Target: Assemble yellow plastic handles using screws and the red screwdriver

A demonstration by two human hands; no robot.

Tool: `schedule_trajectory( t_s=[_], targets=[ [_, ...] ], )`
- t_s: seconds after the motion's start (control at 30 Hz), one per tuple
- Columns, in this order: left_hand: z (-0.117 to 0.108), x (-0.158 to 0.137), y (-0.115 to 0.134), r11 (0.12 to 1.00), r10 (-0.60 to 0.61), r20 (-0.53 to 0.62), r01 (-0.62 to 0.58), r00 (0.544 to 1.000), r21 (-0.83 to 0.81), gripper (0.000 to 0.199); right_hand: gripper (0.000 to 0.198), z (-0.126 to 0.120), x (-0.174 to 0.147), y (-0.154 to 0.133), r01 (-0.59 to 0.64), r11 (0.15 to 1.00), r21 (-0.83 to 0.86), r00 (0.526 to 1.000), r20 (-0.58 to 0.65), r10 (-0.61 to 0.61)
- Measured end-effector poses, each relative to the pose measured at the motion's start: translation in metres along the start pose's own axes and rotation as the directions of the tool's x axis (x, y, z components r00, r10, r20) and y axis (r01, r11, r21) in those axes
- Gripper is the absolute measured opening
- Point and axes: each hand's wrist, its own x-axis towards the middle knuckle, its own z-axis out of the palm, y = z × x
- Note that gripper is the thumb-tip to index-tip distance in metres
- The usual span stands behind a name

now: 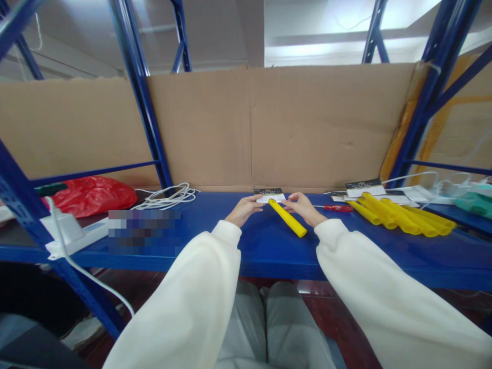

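A small black-and-white card (273, 192) stands near the middle of the blue shelf, between my two hands. My left hand (245, 210) pinches its left edge, fingers closed. At the card's right edge is my right hand (302, 207), its thumb and fingers bent in a pinch there. A yellow tube (289, 219) lies slantwise in front of the card, its far end against the card's lower part and its near end toward me on the right. Whether the tube is fastened to the card cannot be made out.
Several yellow tubes (407, 218) lie at the right, with similar cards (365, 188) behind them. A red-handled screwdriver (338, 208) is beside my right hand. Leftward are a white cable coil (169, 196), a red bag (92, 196) and a power strip (90, 236). Cardboard (307, 128) walls the back.
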Motion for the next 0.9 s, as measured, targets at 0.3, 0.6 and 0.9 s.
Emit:
schedule_trajectory(
  t_s=[0.3, 0.6, 0.9],
  targets=[
    [0.0, -0.004, 0.002, 0.999, -0.041, 0.107, 0.042, 0.993, -0.007, 0.039, 0.039, 0.002, -0.009, 0.0, 0.053, 0.997, -0.065, 0.954, 0.297, -0.031],
    [-0.001, -0.006, 0.002, 0.999, -0.032, 0.129, 0.03, 0.991, 0.02, 0.042, 0.028, 0.004, -0.013, -0.006, 0.102, 0.979, -0.177, 0.95, 0.308, -0.043],
    [-0.001, -0.011, 0.006, 0.987, -0.052, 0.083, 0.039, 0.995, 0.154, 0.065, 0.034, -0.042, 0.019, -0.034, 0.108, 0.916, -0.386, 0.99, 0.124, -0.065]
  ],
)
